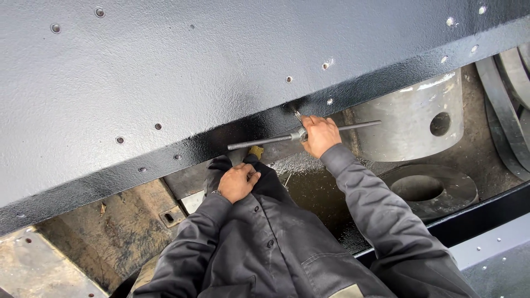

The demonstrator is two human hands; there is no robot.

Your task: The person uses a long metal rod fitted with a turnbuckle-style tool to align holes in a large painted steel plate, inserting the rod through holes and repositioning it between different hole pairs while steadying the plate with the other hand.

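Under the big black painted steel panel [165,72], our right hand [319,134] has its fingers wrapped around a T-handle tap wrench [301,134] at the panel's edge (left hand [237,182] loosely curled on our knee); one-handed turning might tilt and snap it.

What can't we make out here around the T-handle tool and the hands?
Head view only:
- Tip of the T-handle tool: too small, lost against the black edge of the panel; the fastener it meets cannot be seen.
- Middle of the bar: covered by the right hand.
- Left hand: fingers curled on the dark clothing; any content hidden.
- Yellow piece: mostly hidden, kind unclear.
- Curved parts: cut off by right edge.
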